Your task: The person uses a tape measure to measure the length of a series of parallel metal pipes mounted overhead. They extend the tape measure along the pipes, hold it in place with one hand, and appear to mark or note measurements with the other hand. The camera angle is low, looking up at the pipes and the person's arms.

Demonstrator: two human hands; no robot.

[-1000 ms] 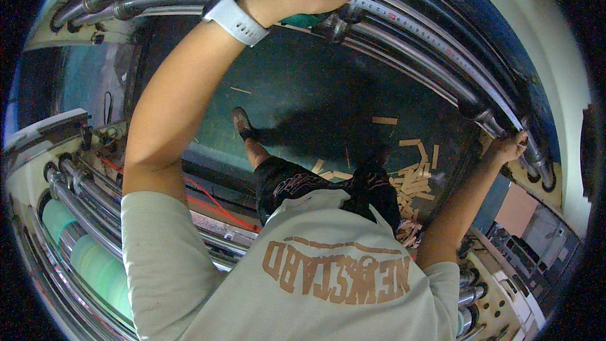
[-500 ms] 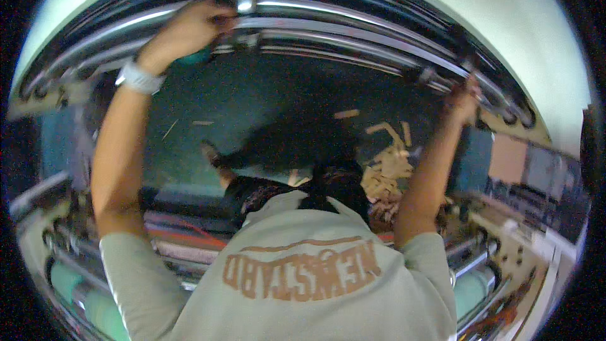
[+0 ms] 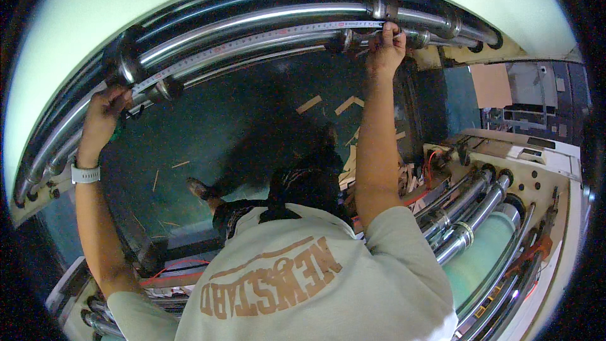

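Left hand (image 3: 100, 119) and right hand (image 3: 386, 55), well apart, pinch the tape blade (image 3: 252, 40); likely light, springy, best held at its ends.

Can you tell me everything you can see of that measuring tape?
The measuring tape is a long, narrow, pale strip with small dark marks and some red ones. It looks thin and smooth, perhaps coated metal. It is drawn out lengthwise along shiny metal bars, its curve perhaps due to the lens. The left hand grips one end of the visible stretch, the right hand the other. I cannot tell whether it touches the bars.
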